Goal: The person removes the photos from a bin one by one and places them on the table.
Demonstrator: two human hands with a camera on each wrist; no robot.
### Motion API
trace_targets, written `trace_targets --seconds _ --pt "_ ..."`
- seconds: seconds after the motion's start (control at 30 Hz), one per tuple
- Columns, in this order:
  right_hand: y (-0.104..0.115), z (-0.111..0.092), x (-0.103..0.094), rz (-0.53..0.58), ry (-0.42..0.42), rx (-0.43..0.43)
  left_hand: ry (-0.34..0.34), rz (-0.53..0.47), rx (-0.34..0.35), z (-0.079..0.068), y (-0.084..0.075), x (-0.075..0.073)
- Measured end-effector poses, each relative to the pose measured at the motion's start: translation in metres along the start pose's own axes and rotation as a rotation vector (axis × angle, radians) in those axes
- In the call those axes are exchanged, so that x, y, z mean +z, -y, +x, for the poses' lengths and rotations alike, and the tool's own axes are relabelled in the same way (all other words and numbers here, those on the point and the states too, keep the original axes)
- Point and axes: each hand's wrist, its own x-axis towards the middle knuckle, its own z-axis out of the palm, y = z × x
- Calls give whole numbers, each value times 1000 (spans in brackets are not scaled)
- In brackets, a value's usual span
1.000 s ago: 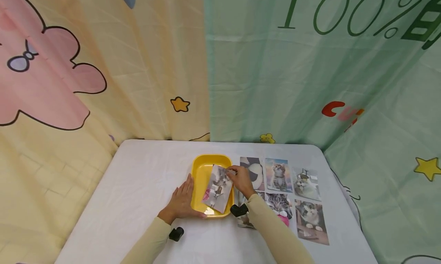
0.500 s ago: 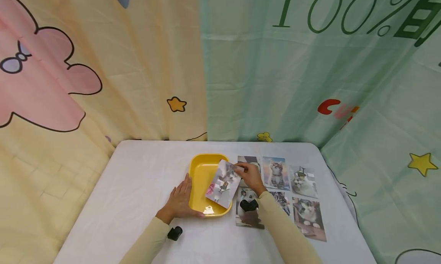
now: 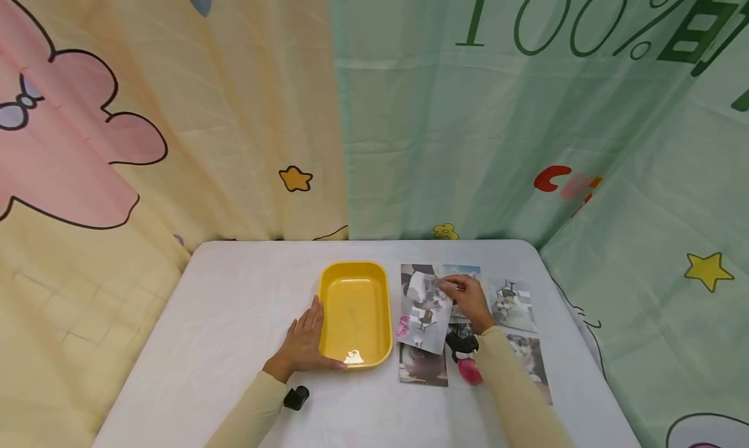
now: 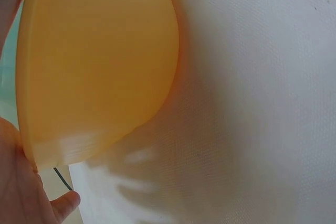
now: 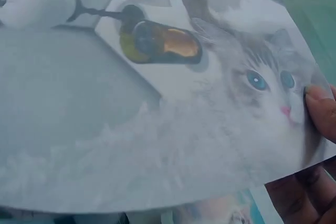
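Note:
My right hand (image 3: 471, 300) pinches a photo card (image 3: 422, 331) by its upper right corner, thumb on its face. In the right wrist view the card (image 5: 173, 124) shows a white-and-grey cat with blue eyes, and it fills most of the picture. It overlaps other cat photos in the head view. To its left stands a yellow rectangular tray (image 3: 355, 311) with nothing in it. My left hand (image 3: 304, 344) rests against the tray's left side and near corner, fingers straight. In the left wrist view the tray's outer wall (image 4: 100, 66) is close beside that hand.
Several cat photos lie in two rows on the right of the white table (image 3: 246, 298), among them a grey cat photo (image 3: 512, 308) and one with a pink patch (image 3: 470, 372), partly hidden by the right arm. Printed curtains (image 3: 409, 142) enclose the table's back and sides.
My right hand has lifted the photo card out of the tray and carried it right, over the laid-out photos. The left hand stays at the tray. The head view has shifted slightly.

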Motion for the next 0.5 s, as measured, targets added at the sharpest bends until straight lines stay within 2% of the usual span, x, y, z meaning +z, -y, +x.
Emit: trace_targets --seconds 0.27,0.5 --pt "-15 -20 -61 16 -7 152 -5 8 2 2 0 1" --pt "-28 -47 -122 7 -55 172 -2 14 -13 2 0 3"
